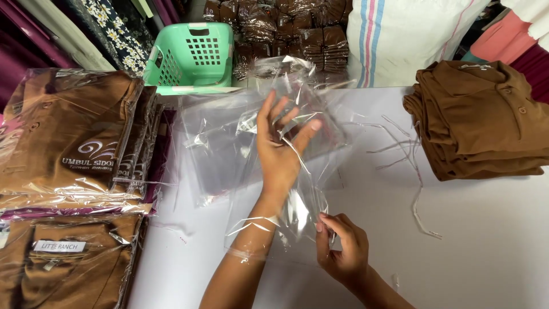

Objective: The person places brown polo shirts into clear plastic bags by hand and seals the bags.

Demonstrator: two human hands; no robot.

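Observation:
My left hand [281, 143] is pushed inside a clear plastic bag [303, 103], fingers spread, holding the bag up over the white table [486, 240]. Wrist and forearm sit inside the film. My right hand [343, 249] pinches the bag's open lower edge near the table's front. More clear bags [214, 143] lie flat on the table behind the raised one.
Bagged brown shirts [63, 143] are stacked at the left, with another bagged pile [63, 263] below. Unbagged folded brown shirts [486, 120] sit at the right. Thin plastic strips [414, 166] lie between. A green basket [194, 57] and a striped white sack [400, 34] stand behind.

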